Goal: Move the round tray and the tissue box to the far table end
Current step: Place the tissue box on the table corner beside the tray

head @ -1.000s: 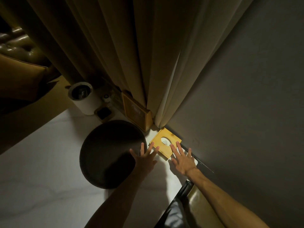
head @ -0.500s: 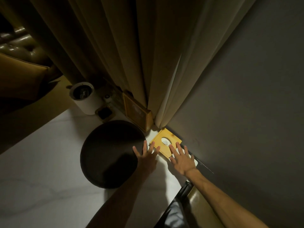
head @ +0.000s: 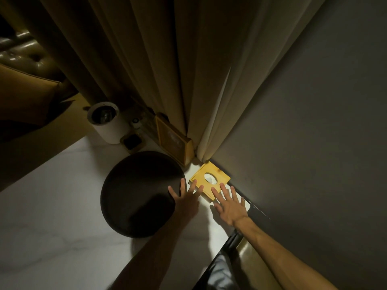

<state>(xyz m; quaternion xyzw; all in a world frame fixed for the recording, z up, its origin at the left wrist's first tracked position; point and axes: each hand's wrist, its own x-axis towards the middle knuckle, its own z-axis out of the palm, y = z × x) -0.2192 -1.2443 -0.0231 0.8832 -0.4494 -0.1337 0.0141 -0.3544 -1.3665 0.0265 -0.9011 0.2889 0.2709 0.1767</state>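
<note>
A dark round tray lies on the white marble table, close to the far end. To its right, in the corner by the wall, sits a yellow wooden tissue box with an oval slot showing white tissue. My left hand is flat with fingers spread, its fingertips over the tray's right rim and the box's near left corner. My right hand is also spread flat, fingertips on the box's near edge. Neither hand grips anything.
Beige curtains hang over the table's far end. A white cylindrical container, a small dark square object and a leaning gold picture frame stand there. A grey wall runs along the right. A dark chair back is near right.
Both hands have stayed spread at the box's near edge, shifting only slightly. The tray and box sit where they were.
</note>
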